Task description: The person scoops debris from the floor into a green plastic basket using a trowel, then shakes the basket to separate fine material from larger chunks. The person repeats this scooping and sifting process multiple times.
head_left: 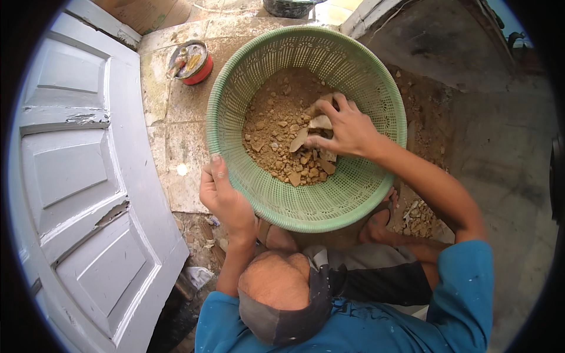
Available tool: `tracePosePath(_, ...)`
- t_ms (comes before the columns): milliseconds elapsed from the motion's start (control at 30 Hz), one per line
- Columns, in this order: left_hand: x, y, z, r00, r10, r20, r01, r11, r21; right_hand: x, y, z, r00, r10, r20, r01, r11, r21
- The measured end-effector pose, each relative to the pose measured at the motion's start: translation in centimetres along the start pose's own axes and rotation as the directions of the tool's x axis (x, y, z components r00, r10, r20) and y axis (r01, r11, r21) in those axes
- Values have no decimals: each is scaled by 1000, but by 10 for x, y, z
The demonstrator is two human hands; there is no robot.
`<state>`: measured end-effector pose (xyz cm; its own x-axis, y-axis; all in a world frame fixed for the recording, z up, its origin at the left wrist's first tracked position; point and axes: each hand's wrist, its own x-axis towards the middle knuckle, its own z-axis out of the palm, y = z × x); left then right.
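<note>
A large round green plastic basket [309, 206] with woven-look walls stands in front of me, tilted toward me. Brown soil with loose stones [273, 126] covers its bottom. My left hand [226, 197] is closed on the basket's near left rim, thumb on top. Inside the basket, my right hand [344, 126] curls thumb and fingers round a pale stone piece [321, 122]. A flat tan shard [298, 140] lies by the thumb tip. More broken chunks [312, 167] are heaped just below this hand, partly hidden by it.
A red tin [197, 67] with odds and ends stands left of the basket on worn tiles [188, 126]. A white panelled door [88, 176] runs along the left. Rubble [421, 217] lies on the ground at right, beside a grey slab [500, 176]. A dark bucket [288, 8] stands at the far edge.
</note>
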<state>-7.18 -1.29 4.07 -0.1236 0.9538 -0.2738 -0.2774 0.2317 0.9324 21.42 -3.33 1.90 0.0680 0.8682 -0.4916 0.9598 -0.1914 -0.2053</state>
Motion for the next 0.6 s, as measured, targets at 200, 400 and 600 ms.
tracePosePath(200,-6,5,8,1000,8,0,-8,1000,-14,4,-30,10,983,150,-109,-135,982,134)
tracePosePath(400,-4,2,6,999,39,-18,-39,999,-2,-26,-59,24,988,38,152,-65,982,178)
tracePosePath(600,-4,-6,-2,999,32,-15,-32,999,-21,-56,-74,35,997,17,69,-21,998,60)
